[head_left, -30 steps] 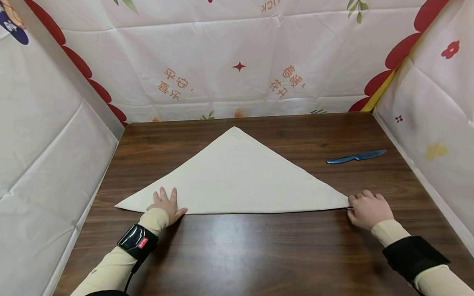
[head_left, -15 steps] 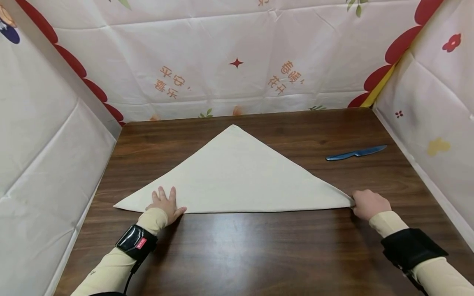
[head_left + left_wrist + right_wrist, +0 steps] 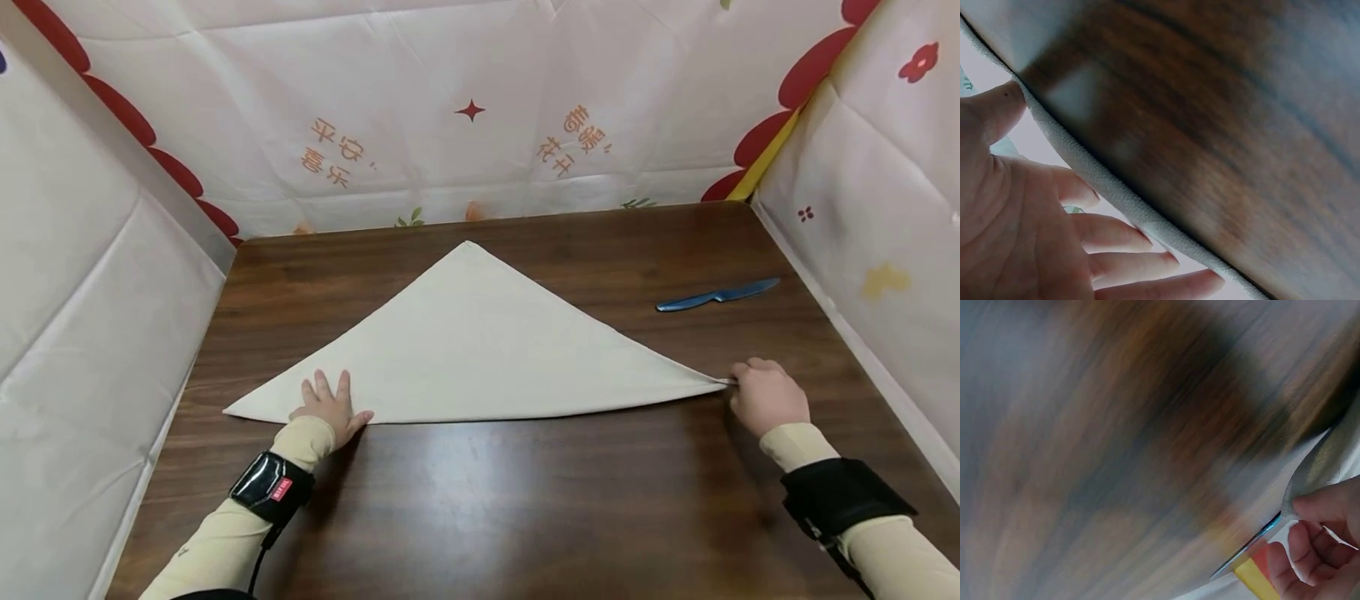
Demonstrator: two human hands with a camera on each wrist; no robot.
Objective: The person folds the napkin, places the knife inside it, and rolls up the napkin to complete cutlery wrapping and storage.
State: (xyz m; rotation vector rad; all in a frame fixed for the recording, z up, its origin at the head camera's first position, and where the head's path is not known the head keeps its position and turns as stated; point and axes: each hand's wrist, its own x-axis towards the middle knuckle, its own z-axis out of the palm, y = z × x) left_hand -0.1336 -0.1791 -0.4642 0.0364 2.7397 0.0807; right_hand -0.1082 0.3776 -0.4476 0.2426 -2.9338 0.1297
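A white cloth, folded into a triangle, lies on the brown wooden table with its peak toward the back. My left hand rests on the cloth near its left corner, fingers spread and straight. In the left wrist view the thumb and fingertips of the left hand touch the cloth's edge. The right corner of the cloth is pinched by my right hand, which holds it slightly raised. Thumb and curled fingers of the right hand grip the cloth corner in the right wrist view.
A blue knife lies at the back right of the table, beyond the right hand. Printed white cloth walls stand behind the table and on both sides.
My right hand has taken hold of the cloth's right corner, pulled it a little to the right and lifted it. The left hand stays on the cloth.
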